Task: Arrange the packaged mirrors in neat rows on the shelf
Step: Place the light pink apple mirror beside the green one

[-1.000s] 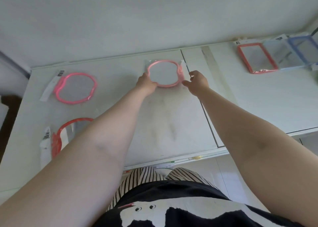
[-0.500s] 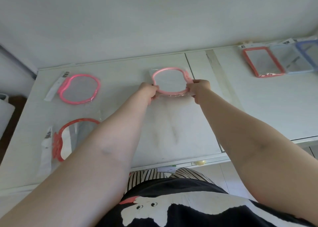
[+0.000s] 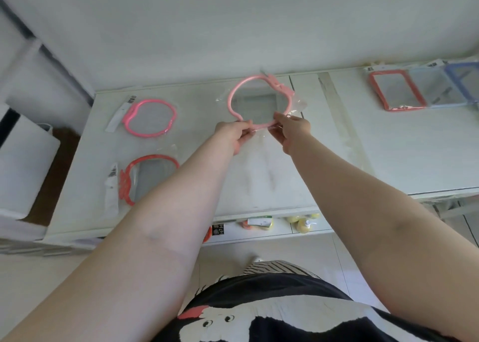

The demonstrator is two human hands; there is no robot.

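Observation:
A round light-pink mirror (image 3: pixel 259 100) in clear plastic wrap is tilted up off the white shelf (image 3: pixel 259 181). My left hand (image 3: pixel 233 137) and my right hand (image 3: pixel 293 132) both pinch its near rim. A second pink round mirror (image 3: pixel 150 120) with a barcode tag lies flat at the back left. A red-orange round mirror (image 3: pixel 150 176) lies in front of it, partly hidden by my left forearm. At the back right, a red rectangular mirror (image 3: pixel 396 90), a pale-blue one (image 3: pixel 427 87) and a darker blue one (image 3: pixel 464 81) lie side by side.
A wall rises right behind the shelf. A seam (image 3: pixel 295 93) splits the shelf top near the held mirror. Small yellow and orange items (image 3: pixel 300 222) sit on a lower shelf below the front edge. A white box (image 3: pixel 23 165) stands left of the shelf.
Both hands have shifted from the mirror's sides to its near rim and lifted it, so it now tilts up off the shelf. The camera view has pulled back.

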